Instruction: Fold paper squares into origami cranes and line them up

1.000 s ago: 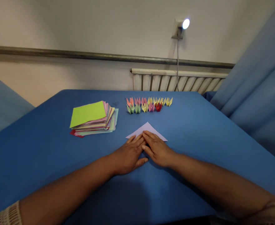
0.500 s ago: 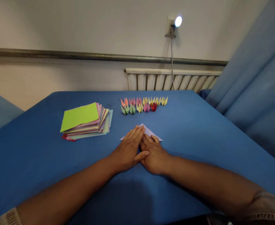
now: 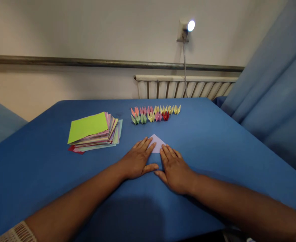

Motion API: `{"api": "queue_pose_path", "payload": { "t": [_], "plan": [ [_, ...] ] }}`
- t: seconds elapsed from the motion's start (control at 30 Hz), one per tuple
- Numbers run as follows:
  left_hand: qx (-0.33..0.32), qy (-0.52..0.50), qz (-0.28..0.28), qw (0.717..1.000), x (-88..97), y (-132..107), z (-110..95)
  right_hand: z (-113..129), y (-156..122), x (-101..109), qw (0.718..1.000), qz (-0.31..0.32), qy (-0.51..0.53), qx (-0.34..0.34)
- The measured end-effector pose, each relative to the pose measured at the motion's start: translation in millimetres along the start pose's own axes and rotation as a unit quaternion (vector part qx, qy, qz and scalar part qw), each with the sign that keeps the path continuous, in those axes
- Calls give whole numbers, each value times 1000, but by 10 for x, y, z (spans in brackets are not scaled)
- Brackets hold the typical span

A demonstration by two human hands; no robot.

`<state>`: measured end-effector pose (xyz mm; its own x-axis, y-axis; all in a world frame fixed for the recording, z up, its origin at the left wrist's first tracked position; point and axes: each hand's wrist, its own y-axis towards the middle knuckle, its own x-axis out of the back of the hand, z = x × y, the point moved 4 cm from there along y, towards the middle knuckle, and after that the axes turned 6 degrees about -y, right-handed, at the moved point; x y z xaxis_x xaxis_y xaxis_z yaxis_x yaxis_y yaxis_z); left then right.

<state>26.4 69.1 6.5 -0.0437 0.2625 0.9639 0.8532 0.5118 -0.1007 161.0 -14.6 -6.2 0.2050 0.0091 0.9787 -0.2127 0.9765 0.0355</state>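
Folded lilac paper triangle (image 3: 158, 144) observed flat on the blue tabletop (image 3: 208, 141), apex pointed away from the person, in front of the two rows of origami cranes (image 3: 151, 116). Change noted: half a second ago the hands were overlapped at the middle of the triangle; now they have been parted. The left side is covered by the fingers of the left hand (image 3: 135, 161), the right corner by those of the right hand (image 3: 176, 171), and the middle of the near edge is exposed. Grip: both hands are spread flat, fingers extended, nothing pinched; the thumbs are rested near each other on the tabletop. Judged from this, pressure is now being applied towards both ends of the fold rather than its centre. The coloured paper stack (image 3: 88, 127) is left untouched, well to the left.
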Motion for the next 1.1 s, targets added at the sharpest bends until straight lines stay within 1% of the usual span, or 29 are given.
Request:
{"api": "queue_pose_path", "payload": {
  "t": [0.13, 0.2, 0.27, 0.3, 0.33, 0.4, 0.5, 0.6, 0.7, 0.77, 0.87, 1.03, 1.1],
  "plan": [
    [-8, -2, -12, 1000, 4, 1, -10, -183, -249, 28, 999, 0, -16, -40],
    [-8, -3, -14, 1000, 2, 0, -10, -243, -284, 97, 998, -2, -29, -63],
    [-8, -3, -16, 1000, -7, 0, -9, -244, -208, 213, 995, -15, -43, -84],
    [-9, -4, -20, 1000, -13, 1, -7, -210, -126, 278, 995, -26, -47, -82],
    [-11, -6, -26, 1000, -19, 1, -4, -156, -20, 333, 996, -36, -41, -75],
    [-23, -14, -46, 999, -27, 3, 3, 4, 237, 376, 999, -31, 9, -30],
    [-60, -25, -75, 995, -30, 4, 1, 209, 590, 276, 996, 3, 93, 15],
    [-64, -24, -76, 995, -37, 9, 3, 234, 760, 123, 995, 3, 100, -9],
    [-45, -22, -64, 997, -55, 12, 12, 187, 760, 39, 996, -1, 90, -1],
    [-40, -21, -61, 997, -65, 10, 13, 154, 731, 25, 996, -3, 86, 8],
    [-31, -22, -56, 998, -62, -5, 27, 105, 709, 16, 997, -4, 78, -4],
    [26, 3, -26, 999, -21, -85, 126, 20, 707, -34, 999, -12, 17, -37],
    [55, 17, -26, 998, 2, -126, 182, -27, 710, -41, 999, -23, -5, -45]
  ]
}}
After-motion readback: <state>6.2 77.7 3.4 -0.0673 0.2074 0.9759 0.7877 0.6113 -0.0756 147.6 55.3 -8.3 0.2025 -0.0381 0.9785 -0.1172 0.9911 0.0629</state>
